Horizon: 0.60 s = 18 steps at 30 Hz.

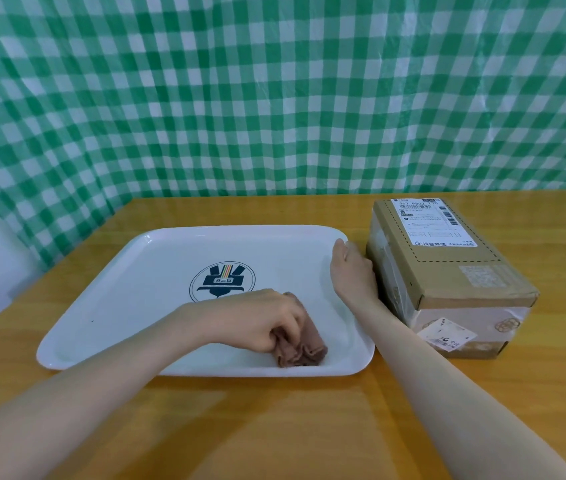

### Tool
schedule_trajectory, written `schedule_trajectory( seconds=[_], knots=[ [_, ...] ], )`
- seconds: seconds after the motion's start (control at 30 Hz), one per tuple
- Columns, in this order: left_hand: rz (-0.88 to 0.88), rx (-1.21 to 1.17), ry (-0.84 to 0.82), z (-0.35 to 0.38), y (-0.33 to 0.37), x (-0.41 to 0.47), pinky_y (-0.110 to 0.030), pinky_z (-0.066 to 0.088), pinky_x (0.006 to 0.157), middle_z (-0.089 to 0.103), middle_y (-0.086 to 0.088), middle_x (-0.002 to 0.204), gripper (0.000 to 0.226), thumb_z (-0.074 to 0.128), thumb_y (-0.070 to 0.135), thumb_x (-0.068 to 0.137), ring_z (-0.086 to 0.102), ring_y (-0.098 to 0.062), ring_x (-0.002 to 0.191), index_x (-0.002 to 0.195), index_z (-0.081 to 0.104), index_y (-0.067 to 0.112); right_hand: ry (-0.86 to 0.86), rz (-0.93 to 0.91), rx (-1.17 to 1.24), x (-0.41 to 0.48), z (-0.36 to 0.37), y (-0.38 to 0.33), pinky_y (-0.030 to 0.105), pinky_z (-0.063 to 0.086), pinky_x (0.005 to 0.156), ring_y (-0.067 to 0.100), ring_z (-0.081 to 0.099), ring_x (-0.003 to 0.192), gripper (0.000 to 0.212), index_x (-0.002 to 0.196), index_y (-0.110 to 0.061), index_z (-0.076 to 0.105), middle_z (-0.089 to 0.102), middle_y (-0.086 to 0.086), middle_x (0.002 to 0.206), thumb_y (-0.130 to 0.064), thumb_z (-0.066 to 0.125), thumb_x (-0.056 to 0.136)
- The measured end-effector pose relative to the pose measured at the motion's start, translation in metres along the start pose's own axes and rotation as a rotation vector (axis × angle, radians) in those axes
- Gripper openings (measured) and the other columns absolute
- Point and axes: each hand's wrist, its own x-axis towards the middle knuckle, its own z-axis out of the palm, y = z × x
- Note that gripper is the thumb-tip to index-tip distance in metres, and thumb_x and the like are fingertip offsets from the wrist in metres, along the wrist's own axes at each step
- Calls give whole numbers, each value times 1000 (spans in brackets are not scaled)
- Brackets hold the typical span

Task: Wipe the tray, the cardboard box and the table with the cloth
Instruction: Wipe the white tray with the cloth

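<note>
My left fingers [286,329] are curled tight around a bunched brown cloth [309,346], pressing it onto the tray floor. My right hand [352,271] holds the tray's rim with the thumb on top of it. Its other fingers are tucked out of sight on the box side, so I cannot tell how they lie.

A green-and-white checked sheet [274,98] hangs behind the scene, filling the frame from 9 o'clock round to 3 o'clock. Below it, the orange-brown wooden table [274,420] carries everything else.

The white tray [108,292] lies flat, a little to 9 o'clock of the table's middle. My left hand [260,320] works at the tray's 5 o'clock, near its front rim. My right hand is at the tray's 2 o'clock, just short of the far corner.

The cardboard box [447,271] stands at 3 o'clock of the tray, just beside it, with my right wrist in the narrow gap between them.

A dark blue round emblem [222,280] marks the tray's centre, its lower edge hidden by my left hand. A white shipping label [426,220] lies on the box top at its 12 o'clock end.
</note>
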Motion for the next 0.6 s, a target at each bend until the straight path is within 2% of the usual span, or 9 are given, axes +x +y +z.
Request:
schedule_trajectory(
  seconds=[0.1, 0.2, 0.27, 0.37, 0.5, 0.57, 0.6],
  knots=[
    [-16, 30, 45, 3, -22, -25, -26, 39, 68, 64, -1, 83, 34, 47, 0, 59, 52, -12, 84, 77, 74, 11, 9, 1, -3, 0, 0, 1, 40, 40, 92, 35, 51, 110, 54, 130, -6, 44, 54, 18, 124, -43, 22, 99],
    [-82, 34, 82, 6, -47, -58, -27, 41, 70, 65, 5, 79, 30, 49, 2, 55, 48, -3, 81, 67, 72, 16, 19, -6, -10, 1, 2, 2, 40, 40, 90, 34, 52, 105, 53, 127, -4, 45, 55, 19, 122, -43, 23, 99],
    [-186, 35, 88, 9, -68, -85, -21, 39, 70, 63, 11, 80, 26, 52, 2, 56, 47, 7, 81, 64, 69, 20, 21, -11, -18, 2, 2, 2, 40, 40, 91, 36, 51, 109, 53, 127, -4, 46, 55, 19, 122, -43, 23, 99],
    [-351, 35, 60, 10, -92, -124, -10, 36, 68, 57, 30, 79, 23, 51, 9, 61, 45, 20, 81, 73, 63, 24, 15, -11, -28, 2, 2, 3, 39, 40, 92, 36, 51, 111, 54, 128, -4, 45, 55, 18, 122, -43, 23, 99],
    [-535, 152, 12, 14, -132, -180, -10, 36, 67, 51, 47, 80, 39, 59, 3, 68, 51, 14, 79, 82, 53, 40, 11, -15, -39, 2, 3, 3, 39, 39, 92, 36, 51, 112, 54, 129, -5, 45, 55, 17, 123, -44, 22, 99],
    [-590, 209, 35, 23, -162, -210, -17, 43, 65, 51, 48, 81, 48, 62, -4, 60, 56, 7, 70, 75, 55, 41, 11, -16, -40, 2, 4, 3, 40, 39, 92, 36, 51, 112, 54, 128, -4, 45, 55, 17, 123, -43, 22, 99],
    [-575, 205, 76, 29, -177, -223, -24, 49, 63, 54, 45, 81, 54, 62, -9, 54, 59, 4, 69, 65, 56, 43, 9, -14, -41, 2, 3, 3, 40, 39, 92, 36, 50, 112, 54, 129, -4, 45, 55, 17, 123, -43, 22, 99]
  ],
)
